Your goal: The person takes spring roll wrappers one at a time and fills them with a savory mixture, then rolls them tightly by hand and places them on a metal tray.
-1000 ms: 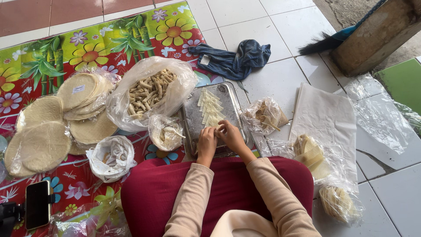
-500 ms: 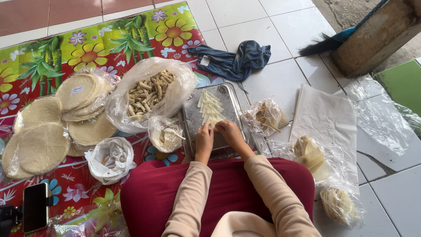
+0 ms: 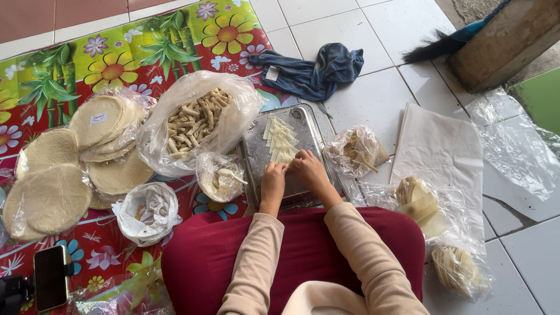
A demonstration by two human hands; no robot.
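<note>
We see soft, even daylight with faint shadows, mild glare on the metal tray (image 3: 256, 154) and plastic bags (image 3: 513, 146), sharp focus, and slight wide-angle bending at the edges.

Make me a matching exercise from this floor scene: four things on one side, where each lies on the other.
Things:
1. blue cloth
2. phone
3. metal tray
4. round wrappers

Places:
A. under both hands
B. far left, on the flowered mat
C. on the white tiles, beyond the tray
D. bottom left corner, on a stand

Pairs: 1-C, 2-D, 3-A, 4-B
</note>
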